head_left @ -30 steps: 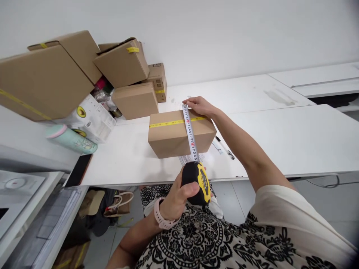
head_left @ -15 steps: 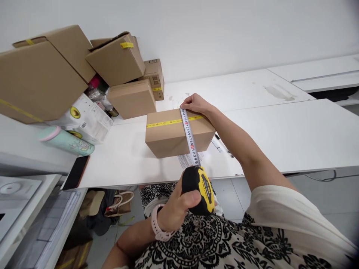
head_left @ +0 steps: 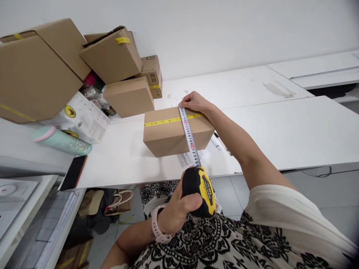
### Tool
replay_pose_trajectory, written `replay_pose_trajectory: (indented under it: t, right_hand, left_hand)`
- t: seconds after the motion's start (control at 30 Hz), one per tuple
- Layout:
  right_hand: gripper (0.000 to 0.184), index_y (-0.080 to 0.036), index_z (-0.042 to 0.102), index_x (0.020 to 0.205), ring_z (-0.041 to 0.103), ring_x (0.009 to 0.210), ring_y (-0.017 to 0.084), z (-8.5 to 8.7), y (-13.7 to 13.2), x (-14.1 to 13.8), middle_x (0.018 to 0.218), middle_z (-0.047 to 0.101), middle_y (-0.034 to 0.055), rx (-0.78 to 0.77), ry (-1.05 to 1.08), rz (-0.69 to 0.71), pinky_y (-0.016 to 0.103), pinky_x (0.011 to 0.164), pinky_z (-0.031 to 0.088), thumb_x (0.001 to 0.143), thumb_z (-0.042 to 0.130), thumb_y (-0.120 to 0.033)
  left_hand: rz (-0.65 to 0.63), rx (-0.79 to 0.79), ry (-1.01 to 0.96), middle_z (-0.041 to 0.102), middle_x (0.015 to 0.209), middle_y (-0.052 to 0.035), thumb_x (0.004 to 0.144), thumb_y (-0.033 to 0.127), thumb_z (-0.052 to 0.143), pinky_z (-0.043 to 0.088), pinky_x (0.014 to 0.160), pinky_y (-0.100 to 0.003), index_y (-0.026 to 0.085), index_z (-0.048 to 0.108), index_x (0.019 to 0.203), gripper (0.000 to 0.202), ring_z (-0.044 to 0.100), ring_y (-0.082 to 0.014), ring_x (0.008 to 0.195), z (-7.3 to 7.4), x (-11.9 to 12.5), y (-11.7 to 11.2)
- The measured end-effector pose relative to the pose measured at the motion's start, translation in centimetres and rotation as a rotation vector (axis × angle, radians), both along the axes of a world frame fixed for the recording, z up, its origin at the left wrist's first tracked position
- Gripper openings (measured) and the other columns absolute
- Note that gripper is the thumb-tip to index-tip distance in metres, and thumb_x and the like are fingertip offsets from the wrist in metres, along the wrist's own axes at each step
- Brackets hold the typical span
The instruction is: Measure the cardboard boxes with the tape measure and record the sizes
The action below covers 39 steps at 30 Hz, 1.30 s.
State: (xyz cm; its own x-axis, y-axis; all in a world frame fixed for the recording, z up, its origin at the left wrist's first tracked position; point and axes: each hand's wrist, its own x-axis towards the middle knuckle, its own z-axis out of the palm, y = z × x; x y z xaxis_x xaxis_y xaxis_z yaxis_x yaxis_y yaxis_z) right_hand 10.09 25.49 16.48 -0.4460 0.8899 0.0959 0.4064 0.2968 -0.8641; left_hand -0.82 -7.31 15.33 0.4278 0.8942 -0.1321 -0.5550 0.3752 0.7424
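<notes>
A brown cardboard box (head_left: 168,134) with a yellow tape strip lies on the white table (head_left: 280,130). A white measuring tape blade (head_left: 189,134) runs across its top from the far edge to the near side. My right hand (head_left: 193,102) pinches the blade's end against the box's far edge. My left hand (head_left: 178,211), with a pink watch on the wrist, is wrapped round the black and yellow tape measure case (head_left: 200,190) just off the table's near edge.
Stacked cardboard boxes (head_left: 42,71) lean at the back left, with a white avocado-print carton (head_left: 81,117) and a mint bottle (head_left: 63,140) lying below them. A black phone (head_left: 73,172) sits at the table corner. Printed paper (head_left: 186,158) and a pen (head_left: 220,144) lie by the box.
The view has shifted slightly, so everything sits a little lower left. Both hands keep the tape stretched over the box; the case has drawn marginally nearer to me.
</notes>
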Motion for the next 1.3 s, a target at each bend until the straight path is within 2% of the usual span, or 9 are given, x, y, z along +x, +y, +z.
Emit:
replay_pose_trajectory:
  t: [0.17,0.47,0.67,0.83,0.93,1.03,1.13,1.2,1.3]
  right_hand:
    - [0.011,-0.015,0.072,0.073,0.062,0.081,0.023,0.3,-0.3,0.0,0.080,0.072,0.0107,-0.019,-0.009,-0.001,0.040,0.080,0.055,0.075,0.073,-0.025]
    - [0.011,-0.016,0.070,0.077,0.062,0.092,0.026,0.6,-0.8,0.3,0.096,0.071,0.0119,0.029,0.033,-0.011,0.046,0.090,0.051,0.077,0.072,-0.027]
    - [0.017,-0.020,0.073,0.091,0.052,0.122,0.029,3.9,-8.5,1.0,0.121,0.065,0.0080,0.216,0.083,0.106,0.050,0.102,0.044,0.085,0.065,-0.033]
    - [0.016,-0.026,0.075,0.091,0.054,0.122,0.024,3.8,-15.8,1.7,0.119,0.068,0.0046,0.299,0.141,0.534,0.044,0.105,0.044,0.091,0.061,-0.033]
    - [0.018,-0.028,0.075,0.097,0.059,0.116,0.022,1.7,-17.7,3.3,0.119,0.069,0.0040,0.299,0.196,0.453,0.042,0.101,0.047,0.092,0.058,-0.034]
    - [0.026,-0.027,0.071,0.099,0.064,0.102,0.022,-2.5,-17.2,6.4,0.107,0.072,0.0049,0.264,0.234,-0.137,0.041,0.090,0.051,0.096,0.050,-0.041]
    - [0.028,-0.022,0.067,0.095,0.065,0.089,0.024,-8.4,-15.4,10.3,0.095,0.072,0.0075,0.213,0.065,-0.692,0.041,0.080,0.051,0.093,0.047,-0.041]
    - [0.024,-0.021,0.066,0.095,0.064,0.085,0.024,-12.1,-14.4,12.4,0.097,0.071,0.0089,0.173,-0.155,-0.837,0.042,0.081,0.049,0.089,0.049,-0.037]
    - [0.030,-0.019,0.065,0.103,0.059,0.099,0.029,-15.8,-13.7,14.0,0.108,0.068,0.0140,0.111,-0.414,-0.838,0.043,0.082,0.045,0.087,0.049,-0.040]
  left_hand:
    - [-0.003,-0.016,-0.010,0.065,0.108,-0.0121,0.080,0.044,0.072,0.056,0.086,-0.051,0.022,0.045,0.127,0.058,0.070,-0.0320,0.096,0.2,0.1,-0.1]
    - [0.009,-0.006,0.017,0.062,0.122,-0.0158,0.075,0.047,0.075,0.058,0.080,-0.049,0.021,0.050,0.123,0.060,0.069,-0.0320,0.094,-0.2,-0.2,0.3]
    - [0.098,0.069,0.093,0.055,0.133,-0.0135,0.067,0.043,0.083,0.059,0.079,-0.045,0.030,0.036,0.144,0.091,0.067,-0.0288,0.097,-0.6,-1.6,0.5]
    - [0.176,0.132,0.153,0.049,0.142,-0.0136,0.068,0.052,0.081,0.058,0.082,-0.046,0.034,0.029,0.150,0.099,0.066,-0.0303,0.099,-0.5,-3.2,0.6]
    - [0.223,0.184,0.243,0.047,0.145,-0.0151,0.068,0.056,0.079,0.057,0.086,-0.048,0.032,0.027,0.151,0.100,0.064,-0.0340,0.108,-1.2,-4.8,0.5]
    - [0.320,0.262,0.558,0.046,0.147,-0.0155,0.067,0.048,0.083,0.055,0.090,-0.046,0.033,0.025,0.152,0.104,0.061,-0.0324,0.113,-2.6,-6.9,0.5]
    - [0.391,0.334,1.110,0.051,0.141,-0.0164,0.069,0.043,0.081,0.053,0.093,-0.048,0.029,0.022,0.153,0.104,0.060,-0.0323,0.115,-3.8,-8.6,1.0]
    - [0.337,0.385,1.472,0.054,0.138,-0.0162,0.070,0.042,0.078,0.052,0.092,-0.051,0.025,0.022,0.153,0.102,0.060,-0.0342,0.115,-4.3,-9.4,1.7]
    - [0.102,0.503,1.819,0.052,0.142,-0.0152,0.075,0.040,0.071,0.052,0.089,-0.052,0.024,0.022,0.154,0.094,0.057,-0.0364,0.119,-4.9,-10.0,3.2]
